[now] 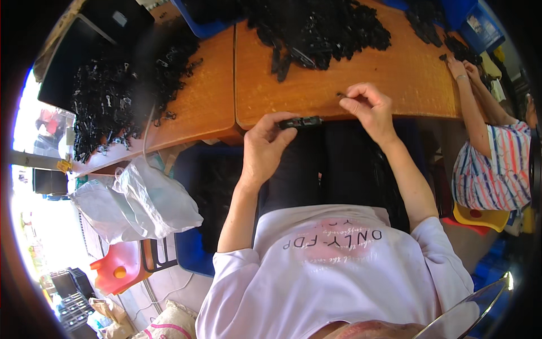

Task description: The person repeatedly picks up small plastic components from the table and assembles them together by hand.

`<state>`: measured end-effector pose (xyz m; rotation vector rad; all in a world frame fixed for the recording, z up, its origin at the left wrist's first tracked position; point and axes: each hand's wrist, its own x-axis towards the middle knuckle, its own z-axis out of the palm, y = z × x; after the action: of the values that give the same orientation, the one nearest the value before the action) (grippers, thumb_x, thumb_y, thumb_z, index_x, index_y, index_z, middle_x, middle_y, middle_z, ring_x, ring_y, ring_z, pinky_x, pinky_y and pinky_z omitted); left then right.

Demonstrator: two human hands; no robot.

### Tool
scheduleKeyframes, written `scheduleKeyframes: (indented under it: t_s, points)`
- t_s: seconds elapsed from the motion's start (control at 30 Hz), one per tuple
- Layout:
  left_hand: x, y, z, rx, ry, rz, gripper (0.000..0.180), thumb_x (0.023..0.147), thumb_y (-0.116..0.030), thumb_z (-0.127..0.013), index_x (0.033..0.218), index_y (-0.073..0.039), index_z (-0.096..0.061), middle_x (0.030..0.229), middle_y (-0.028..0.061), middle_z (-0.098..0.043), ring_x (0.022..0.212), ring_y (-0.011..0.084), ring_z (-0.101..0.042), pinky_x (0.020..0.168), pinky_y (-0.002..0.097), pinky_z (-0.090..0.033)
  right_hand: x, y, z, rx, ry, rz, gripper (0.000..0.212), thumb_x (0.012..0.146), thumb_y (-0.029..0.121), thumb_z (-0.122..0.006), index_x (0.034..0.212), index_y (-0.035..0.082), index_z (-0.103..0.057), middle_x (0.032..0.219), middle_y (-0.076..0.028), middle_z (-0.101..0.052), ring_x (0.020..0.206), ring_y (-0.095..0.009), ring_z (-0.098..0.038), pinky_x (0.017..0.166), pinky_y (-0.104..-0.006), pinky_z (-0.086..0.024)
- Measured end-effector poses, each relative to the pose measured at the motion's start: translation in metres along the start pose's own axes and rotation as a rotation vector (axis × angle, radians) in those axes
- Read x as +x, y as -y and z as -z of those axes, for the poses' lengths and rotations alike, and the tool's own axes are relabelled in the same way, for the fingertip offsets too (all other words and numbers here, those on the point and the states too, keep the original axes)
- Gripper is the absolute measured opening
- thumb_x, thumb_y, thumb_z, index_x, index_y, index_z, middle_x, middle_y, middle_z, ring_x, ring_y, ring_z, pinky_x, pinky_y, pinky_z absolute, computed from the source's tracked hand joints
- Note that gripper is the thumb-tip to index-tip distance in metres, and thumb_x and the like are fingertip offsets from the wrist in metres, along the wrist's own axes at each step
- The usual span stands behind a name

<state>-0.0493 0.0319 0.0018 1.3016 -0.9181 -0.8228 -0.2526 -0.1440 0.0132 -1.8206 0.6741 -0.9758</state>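
Between the thumb and fingers of my left hand (264, 148) is a black oblong plastic part (302, 121), held level at the table's front edge. My right hand (370, 112) is raised a little to the right, over the edge of the wooden table (339, 85). Its thumb and forefinger pinch a small dark piece (341, 95), too small to name. The two hands are apart. Beyond them lies a big heap of black plastic parts (322, 34).
Another pile of small black parts (121, 96) covers the left table. White plastic bags (144, 198) hang below it, beside a blue bin (189, 248). A blue crate (480, 28) stands at the far right. A co-worker in a striped shirt (491, 166) handles black parts there.
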Motion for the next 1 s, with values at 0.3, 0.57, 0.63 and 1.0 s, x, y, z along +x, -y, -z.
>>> scheduleKeyframes:
  t_s: [0.3, 0.57, 0.63, 1.0]
  points:
    - [-0.019, 0.01, -0.026, -0.473, 0.118, 0.114, 0.035, 0.093, 0.002, -0.074, 0.127, 0.0, -0.066, 0.119, 0.0093, -0.073, 0.107, 0.0152, -0.068, 0.098, 0.0299, -0.054, -0.043, 0.042, -0.038, -0.291, 0.091, 0.629, 0.022, 0.08, -0.003, -0.08, 0.097, 0.005, -0.068, 0.094, -0.011, -0.069, 0.077, -0.029, -0.067, 0.062, -0.0356, -0.055]
    - [-0.023, 0.027, -0.031, -0.865, 0.202, 0.181, 0.037, 0.092, -0.004, -0.077, 0.128, -0.002, -0.067, 0.123, 0.0107, -0.072, 0.108, 0.0179, -0.069, 0.1, 0.0321, -0.055, -0.051, 0.047, -0.048, -0.358, 0.017, 0.728, 0.025, 0.079, -0.004, -0.08, 0.1, 0.002, -0.067, 0.094, -0.011, -0.068, 0.074, -0.028, -0.066, 0.06, -0.0351, -0.054]
    - [-0.024, 0.029, -0.032, -0.944, 0.201, 0.211, 0.035, 0.094, -0.005, -0.075, 0.128, -0.003, -0.066, 0.127, 0.0127, -0.07, 0.112, 0.0189, -0.068, 0.101, 0.0329, -0.056, -0.049, 0.048, -0.048, -0.324, 0.041, 0.721, 0.023, 0.083, -0.003, -0.079, 0.101, 0.0, -0.067, 0.092, -0.012, -0.068, 0.074, -0.028, -0.066, 0.061, -0.0351, -0.054]
    - [-0.033, 0.004, -0.041, -0.852, 0.061, 0.26, 0.036, 0.099, -0.012, -0.07, 0.133, -0.001, -0.062, 0.136, 0.0182, -0.067, 0.122, 0.0246, -0.066, 0.109, 0.0407, -0.051, -0.057, 0.047, -0.047, -0.618, 0.102, 0.835, 0.018, 0.078, 0.005, -0.073, 0.095, 0.001, -0.07, 0.103, -0.012, -0.067, 0.084, -0.028, -0.069, 0.065, -0.0358, -0.056]
